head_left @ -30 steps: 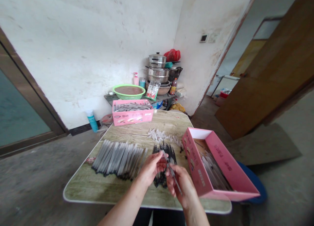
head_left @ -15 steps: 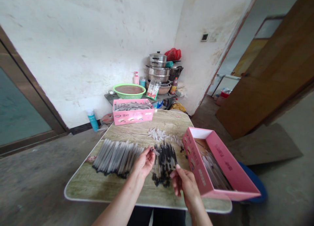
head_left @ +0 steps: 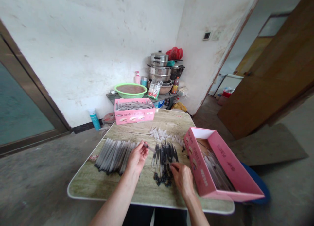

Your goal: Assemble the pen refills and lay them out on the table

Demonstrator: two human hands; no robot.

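Note:
My left hand [head_left: 137,157] pinches a short, clear pen barrel [head_left: 150,148] with a dark end, held over the table. Beneath and to the left of that hand lies a row of long translucent pen barrels [head_left: 110,155] with black ends. My right hand [head_left: 183,177] is closed, its fingertips touching the right side of a bunch of black-and-clear pen parts [head_left: 166,155]; what they grip is hidden. Behind this bunch, small whitish translucent caps [head_left: 159,133] lie scattered.
A pink box [head_left: 134,116] full of clear pen parts stands at the back left of the wood-patterned table [head_left: 127,193]. Another pink box [head_left: 204,173], holding translucent tubes, sits at the right edge. Beyond are a green basin [head_left: 131,95] and stacked pots [head_left: 160,70].
My left hand has moved slightly left and up with the small barrel. My right hand has turned palm down and its fingers have closed at the bunch of pen parts.

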